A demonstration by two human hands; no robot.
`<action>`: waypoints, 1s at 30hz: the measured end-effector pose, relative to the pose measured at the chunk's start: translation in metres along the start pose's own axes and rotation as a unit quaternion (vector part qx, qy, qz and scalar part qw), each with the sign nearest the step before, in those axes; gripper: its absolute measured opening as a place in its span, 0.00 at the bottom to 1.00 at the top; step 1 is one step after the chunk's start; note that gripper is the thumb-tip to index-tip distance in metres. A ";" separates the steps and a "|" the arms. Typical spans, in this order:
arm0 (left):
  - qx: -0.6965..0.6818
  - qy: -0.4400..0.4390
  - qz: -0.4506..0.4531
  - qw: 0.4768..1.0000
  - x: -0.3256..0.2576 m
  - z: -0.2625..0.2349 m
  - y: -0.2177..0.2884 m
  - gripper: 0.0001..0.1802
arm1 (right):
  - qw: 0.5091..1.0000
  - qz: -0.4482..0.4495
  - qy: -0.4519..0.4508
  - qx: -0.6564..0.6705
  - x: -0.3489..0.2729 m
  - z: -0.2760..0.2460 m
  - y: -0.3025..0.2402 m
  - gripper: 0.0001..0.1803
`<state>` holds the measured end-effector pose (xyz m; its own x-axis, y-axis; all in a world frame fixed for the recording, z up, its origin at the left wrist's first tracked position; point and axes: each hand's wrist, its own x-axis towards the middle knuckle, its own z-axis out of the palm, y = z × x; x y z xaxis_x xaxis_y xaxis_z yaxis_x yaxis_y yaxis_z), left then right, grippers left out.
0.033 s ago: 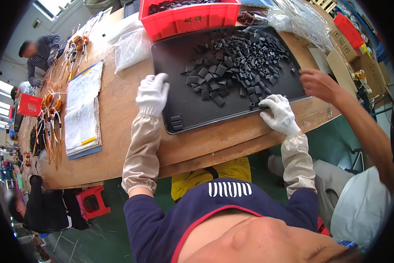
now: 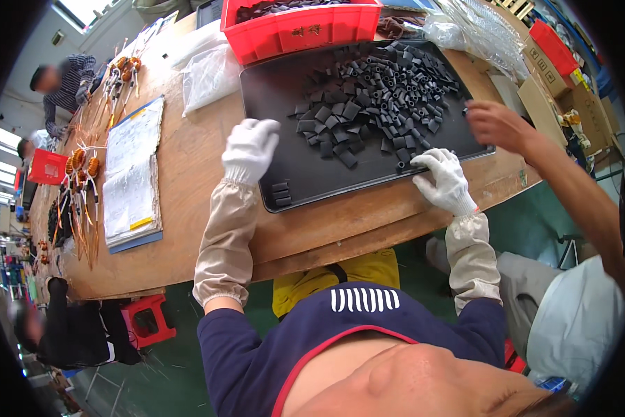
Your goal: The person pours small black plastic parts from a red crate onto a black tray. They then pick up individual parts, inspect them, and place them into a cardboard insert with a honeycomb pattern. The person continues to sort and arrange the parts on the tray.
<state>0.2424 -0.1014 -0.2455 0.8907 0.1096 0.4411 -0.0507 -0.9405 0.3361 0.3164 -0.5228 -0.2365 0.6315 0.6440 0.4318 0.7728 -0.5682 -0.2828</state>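
A black tray (image 2: 305, 196) on the wooden table carries a heap of short black tube pieces (image 2: 385, 90). Several more tube pieces (image 2: 280, 194) lie in a small stack at its near left corner. My left hand (image 2: 251, 147), in a white glove, hovers over the tray's left edge, its fingers loosely apart, with nothing visible in them. My right hand (image 2: 443, 182), also gloved, rests at the tray's near edge beside the heap. Its thumb and bent fingers are apart, and no piece shows between them.
A co-worker's bare hand (image 2: 497, 125) reaches over the tray's right edge. Behind the tray stands a red bin (image 2: 298, 35) of black pieces. Left are a plastic bag (image 2: 212, 80), a clipboard with papers (image 2: 132, 174) and copper coils (image 2: 83, 163). Cardboard boxes (image 2: 583, 115) stand right.
My left hand has shifted slightly right, further over the tray. The co-worker's hand has moved a little left over the tray's right side. My right hand stays in place.
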 end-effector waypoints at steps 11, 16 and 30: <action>0.055 -0.140 0.208 0.966 0.010 0.044 0.058 0.16 | 0.975 0.132 -0.166 -0.062 0.040 0.028 -0.016 0.12; -0.051 -0.072 0.142 0.986 -0.003 0.041 0.048 0.10 | 0.998 0.063 -0.029 0.003 0.044 0.035 -0.030 0.08; -0.074 -0.071 0.144 0.984 -0.010 0.028 0.021 0.21 | 0.951 0.038 0.196 0.234 0.121 0.121 -0.079 0.04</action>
<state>0.2446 -0.1309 -0.2661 0.8832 -0.2100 0.4193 -0.3660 -0.8677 0.3363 0.3398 -0.3379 -0.2654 0.6848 0.3175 0.6559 0.7279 -0.2556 -0.6363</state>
